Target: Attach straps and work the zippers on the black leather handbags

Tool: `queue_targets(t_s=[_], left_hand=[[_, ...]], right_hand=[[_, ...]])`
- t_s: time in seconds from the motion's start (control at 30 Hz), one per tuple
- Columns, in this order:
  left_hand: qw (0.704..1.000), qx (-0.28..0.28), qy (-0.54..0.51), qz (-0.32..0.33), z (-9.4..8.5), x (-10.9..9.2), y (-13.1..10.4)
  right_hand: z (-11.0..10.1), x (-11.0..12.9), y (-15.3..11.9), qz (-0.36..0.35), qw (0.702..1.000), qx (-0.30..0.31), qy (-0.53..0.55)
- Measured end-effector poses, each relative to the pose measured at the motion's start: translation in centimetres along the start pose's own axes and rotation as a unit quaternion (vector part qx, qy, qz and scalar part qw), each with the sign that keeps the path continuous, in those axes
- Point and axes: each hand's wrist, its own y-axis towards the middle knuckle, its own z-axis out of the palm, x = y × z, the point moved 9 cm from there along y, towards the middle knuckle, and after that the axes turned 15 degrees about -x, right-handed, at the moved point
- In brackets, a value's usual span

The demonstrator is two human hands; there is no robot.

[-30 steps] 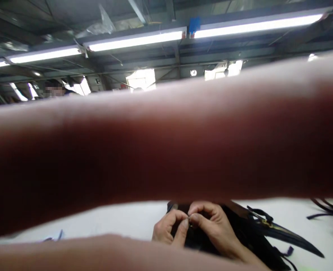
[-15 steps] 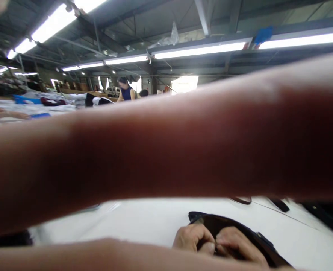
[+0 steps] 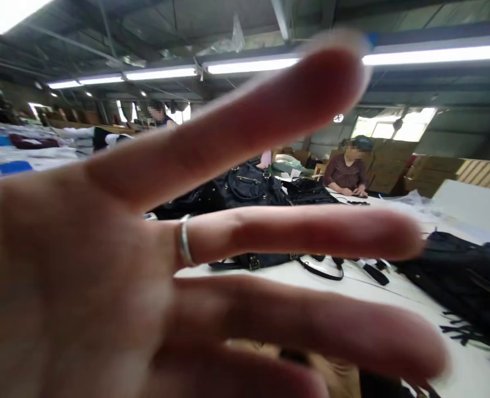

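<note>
Another person's hand (image 3: 104, 265), palm toward me and fingers spread, reaches in from the left close to the camera and covers much of the view. A ring (image 3: 184, 240) is on one of its fingers. Below those fingers, a tan, blurred patch (image 3: 340, 376) shows at the bottom edge; I cannot make out whether it is my hand or cloth. A black piece (image 3: 380, 385) lies right beside it. My own hands are otherwise hidden, so their fingers and anything in them cannot be seen.
Black bags (image 3: 249, 185) are heaped on the white table, with a black strap (image 3: 322, 272) in front. More black bags (image 3: 456, 282) lie at the right. A co-worker (image 3: 347, 168) sits beyond, near stacked cartons (image 3: 429, 171). White goods (image 3: 50, 155) fill the left.
The other person's hand has swung from a blurred bar across the view to spread fingers. My two hands, seen earlier pinching at a black piece, are now covered. The view has turned right.
</note>
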Motion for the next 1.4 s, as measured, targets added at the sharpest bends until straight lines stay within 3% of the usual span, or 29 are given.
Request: queue_targets(t_s=[0.2,0.33,0.53,0.63,0.73,1.0,1.2,1.3,1.4], left_hand=[[0.999,0.000,0.005,0.035,1.6,-1.0,-0.3],[0.999,-0.033,-0.003,0.032,0.3,0.0,0.6],[0.992,-0.107,0.034,0.059,-2.9,0.1,3.5],[0.987,-0.128,0.053,0.085,-3.0,-0.2,5.3],[0.987,-0.115,0.062,0.096,-2.1,0.0,6.1],[0.996,-0.033,0.038,0.076,-0.7,0.4,3.7],[0.994,0.035,0.053,0.094,-0.4,-0.4,1.8],[0.989,0.018,0.076,0.126,-0.8,-0.9,0.9],[0.993,0.000,0.057,0.105,-0.7,-0.4,0.6]], right_hand=[[-1.1,0.7,0.2,0.020,0.999,0.010,0.042],[-0.5,-1.5,-0.3,0.061,0.998,-0.005,0.001],[2.3,-3.7,1.3,0.065,0.997,-0.038,-0.001],[4.4,-4.1,2.5,0.050,0.997,-0.050,0.011],[5.0,-4.4,2.3,0.044,0.997,-0.058,0.007],[1.1,-5.1,1.1,0.040,0.998,-0.050,0.001],[1.5,-3.1,-0.6,0.020,0.999,-0.047,0.012],[2.1,-1.1,-1.4,-0.005,0.999,-0.023,0.040],[1.9,-0.7,-1.5,-0.003,0.998,-0.034,0.046]])
